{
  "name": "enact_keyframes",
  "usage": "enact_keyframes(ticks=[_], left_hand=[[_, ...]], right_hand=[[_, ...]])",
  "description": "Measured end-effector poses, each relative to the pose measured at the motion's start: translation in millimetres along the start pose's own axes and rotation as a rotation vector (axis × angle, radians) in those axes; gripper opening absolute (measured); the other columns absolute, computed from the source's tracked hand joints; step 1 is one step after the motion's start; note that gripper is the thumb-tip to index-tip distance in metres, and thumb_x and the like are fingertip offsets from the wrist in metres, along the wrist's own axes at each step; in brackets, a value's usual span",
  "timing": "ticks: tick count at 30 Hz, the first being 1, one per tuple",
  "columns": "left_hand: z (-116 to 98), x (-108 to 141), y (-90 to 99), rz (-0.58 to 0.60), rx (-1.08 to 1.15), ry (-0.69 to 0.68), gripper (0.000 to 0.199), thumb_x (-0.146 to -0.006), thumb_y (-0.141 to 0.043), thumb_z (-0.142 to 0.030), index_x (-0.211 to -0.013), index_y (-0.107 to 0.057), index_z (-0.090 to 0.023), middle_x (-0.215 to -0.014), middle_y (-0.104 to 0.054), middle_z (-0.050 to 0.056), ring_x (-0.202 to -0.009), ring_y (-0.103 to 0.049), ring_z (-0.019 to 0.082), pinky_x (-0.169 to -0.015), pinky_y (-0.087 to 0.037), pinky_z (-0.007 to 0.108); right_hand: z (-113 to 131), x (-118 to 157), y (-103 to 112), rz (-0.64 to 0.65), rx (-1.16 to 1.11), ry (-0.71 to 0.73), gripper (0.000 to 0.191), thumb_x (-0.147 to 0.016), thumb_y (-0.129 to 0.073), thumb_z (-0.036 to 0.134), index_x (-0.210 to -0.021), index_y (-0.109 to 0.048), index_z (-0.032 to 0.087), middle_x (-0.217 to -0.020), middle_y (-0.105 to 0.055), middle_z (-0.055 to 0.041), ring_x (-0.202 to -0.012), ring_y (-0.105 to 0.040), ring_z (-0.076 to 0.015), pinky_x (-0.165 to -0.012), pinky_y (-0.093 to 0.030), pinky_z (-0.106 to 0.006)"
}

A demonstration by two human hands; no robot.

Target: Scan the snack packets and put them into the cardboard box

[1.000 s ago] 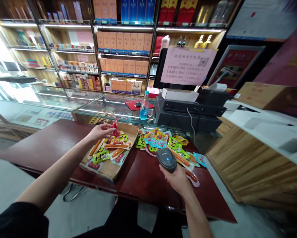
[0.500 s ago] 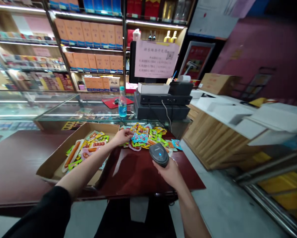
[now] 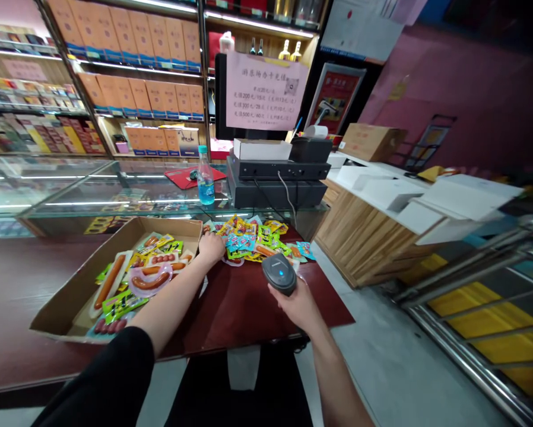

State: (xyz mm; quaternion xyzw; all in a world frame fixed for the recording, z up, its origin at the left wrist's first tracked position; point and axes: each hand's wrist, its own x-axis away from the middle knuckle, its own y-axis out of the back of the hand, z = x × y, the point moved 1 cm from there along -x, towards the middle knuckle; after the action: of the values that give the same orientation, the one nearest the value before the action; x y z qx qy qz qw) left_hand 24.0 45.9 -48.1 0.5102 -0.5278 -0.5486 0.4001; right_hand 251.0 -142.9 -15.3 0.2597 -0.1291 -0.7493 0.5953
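Observation:
My right hand [image 3: 298,301] is wrapped round a dark grey barcode scanner [image 3: 279,273], which shows a small blue light on top. Over the left edge of a pile of packaged snacks [image 3: 241,242], my left hand [image 3: 212,248] has its fingers curled downward; what they grip, if anything, is hidden. Green, yellow and blue packets and wrapped sausages make up the pile. Left of that hand stands an open cardboard box [image 3: 70,289] holding more packets and sausages, among them a curved sausage in a pink-edged pack [image 3: 151,280]. My left forearm passes over the box's right side.
A blue drink bottle [image 3: 206,181] and a red folder [image 3: 180,177] rest on the glass counter [image 3: 137,187]. Behind the pile stands a cash register [image 3: 275,193] with a screen bearing a pink notice [image 3: 266,89]. A metal railing [image 3: 462,356] runs at right.
My left hand has shifted toward the pile's left edge, near the box, and its fingers now curl lower. The scanner stays in my right hand. The whole view has turned slightly right.

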Motion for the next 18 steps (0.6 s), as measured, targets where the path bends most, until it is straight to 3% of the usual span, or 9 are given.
enact_keyframes(ticks=[7,14,18], left_hand=[[0,1,1.1,0.028,0.03,-0.039,0.028,-0.086,-0.051,-0.029,-0.104,-0.066,-0.013,-0.111,-0.063,0.021,-0.117,-0.049,0.033,-0.094,-0.04,0.039],[-1,2,0.4,0.083,0.054,-0.041,0.036,-0.08,-0.058,-0.022,-0.113,-0.057,-0.007,-0.112,-0.062,0.025,-0.113,-0.055,0.035,-0.092,-0.041,0.042],[3,-1,1.1,0.04,0.176,-0.03,0.041,-0.076,-0.062,-0.019,-0.115,-0.055,-0.008,-0.108,-0.064,0.023,-0.106,-0.06,0.033,-0.089,-0.044,0.04]], right_hand=[[1,-2,-13,0.097,-0.015,0.007,0.036,-0.078,-0.063,0.04,-0.106,-0.067,0.017,-0.075,-0.072,-0.0072,-0.078,-0.071,-0.0283,-0.061,-0.055,-0.032],[3,-3,-13,0.086,0.006,0.021,0.039,-0.079,-0.063,0.042,-0.109,-0.067,0.018,-0.08,-0.074,-0.0072,-0.078,-0.071,-0.0277,-0.061,-0.055,-0.033],[8,-6,-11,0.075,0.016,0.032,0.037,-0.078,-0.063,0.041,-0.107,-0.068,0.018,-0.08,-0.074,-0.0074,-0.079,-0.071,-0.0275,-0.062,-0.055,-0.033]])
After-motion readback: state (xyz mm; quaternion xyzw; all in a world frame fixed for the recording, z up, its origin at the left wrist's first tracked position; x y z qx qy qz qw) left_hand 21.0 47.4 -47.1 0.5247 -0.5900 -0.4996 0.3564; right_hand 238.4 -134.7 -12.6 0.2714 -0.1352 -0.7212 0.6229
